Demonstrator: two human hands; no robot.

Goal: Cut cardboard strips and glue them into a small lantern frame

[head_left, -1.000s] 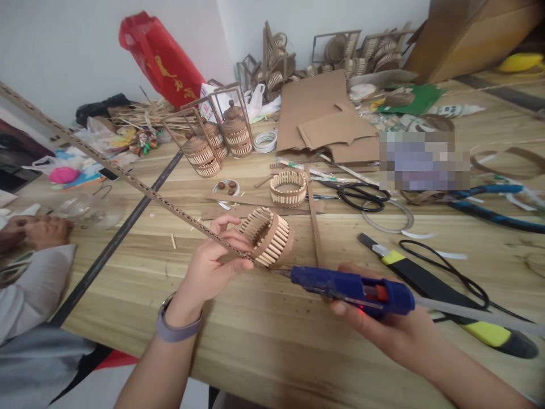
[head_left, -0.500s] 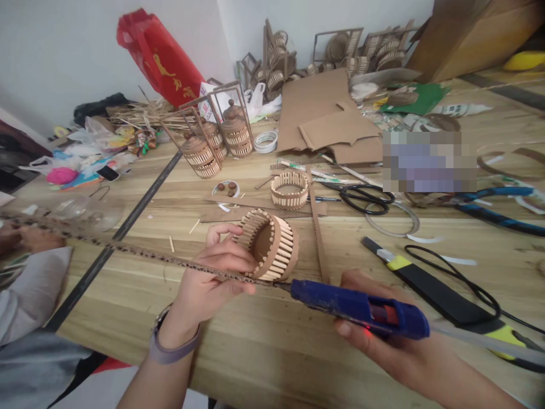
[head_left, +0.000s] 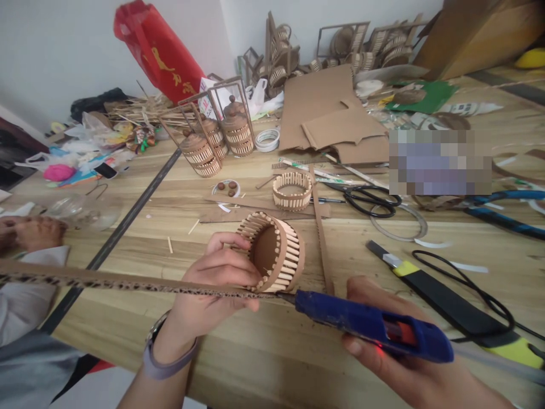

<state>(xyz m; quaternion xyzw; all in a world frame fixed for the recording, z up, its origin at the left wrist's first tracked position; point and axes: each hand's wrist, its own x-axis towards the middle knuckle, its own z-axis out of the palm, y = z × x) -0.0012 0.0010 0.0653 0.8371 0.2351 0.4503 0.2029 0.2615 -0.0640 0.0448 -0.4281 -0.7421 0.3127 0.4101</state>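
Observation:
My left hand (head_left: pixel 217 275) is closed on a small round basket (head_left: pixel 289 255) of upright wooden sticks with cardboard bands, tipped so its open top faces left. A long corrugated cardboard strip (head_left: pixel 119 282) runs from the left edge across that hand to the basket's lower rim. My right hand (head_left: pixel 383 324) grips a blue hot glue gun (head_left: pixel 366 324), a red light glowing on it. Its nozzle points left, at the strip's end by the basket's lower edge; whether it touches I cannot tell. A similar stick ring (head_left: pixel 292 191) stands behind the basket.
Scissors (head_left: pixel 370 199), a utility knife (head_left: pixel 430 289) with a black cable, and a roll of tape (head_left: pixel 267 140) lie around. Finished stick lanterns (head_left: pixel 238 133) and cardboard sheets (head_left: pixel 336 113) stand farther back. Another person's hands (head_left: pixel 38 232) rest at the left.
The glue gun and basket sit slightly lower and farther right in view. The strip's left part has swung down, so it lies flatter. Both hands keep their holds.

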